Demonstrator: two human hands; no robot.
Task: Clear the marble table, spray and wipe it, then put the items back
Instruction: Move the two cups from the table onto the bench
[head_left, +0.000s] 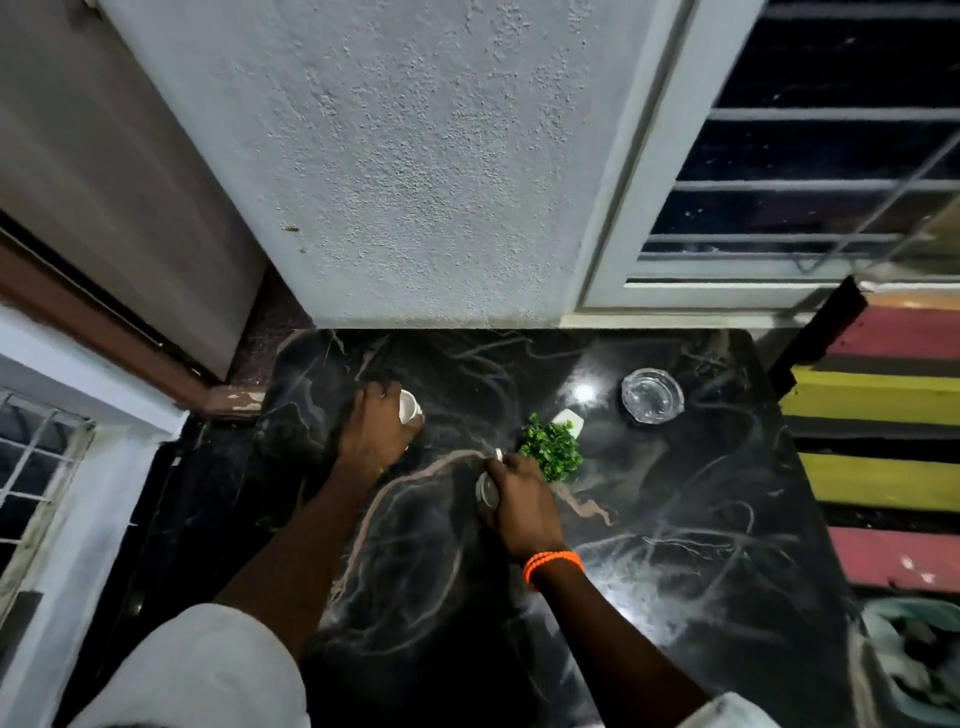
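The black marble table (701, 519) with pale veins fills the middle of the view. My left hand (375, 426) is closed around a small white cup (409, 406) at the table's back left. My right hand (517, 501), with an orange bead bracelet on the wrist, grips a small white object (487, 488) near the middle; what it is I cannot tell. Just beyond that hand a small green plant (553, 449) in a white pot (567, 417) stands on the marble. A clear glass ashtray (652, 399) sits at the back right.
A rough grey wall (415, 156) rises right behind the table. A barred window (810, 171) is at the back right, a door (104, 182) at the left. A striped red, yellow and black fabric (883, 431) lies along the table's right edge.
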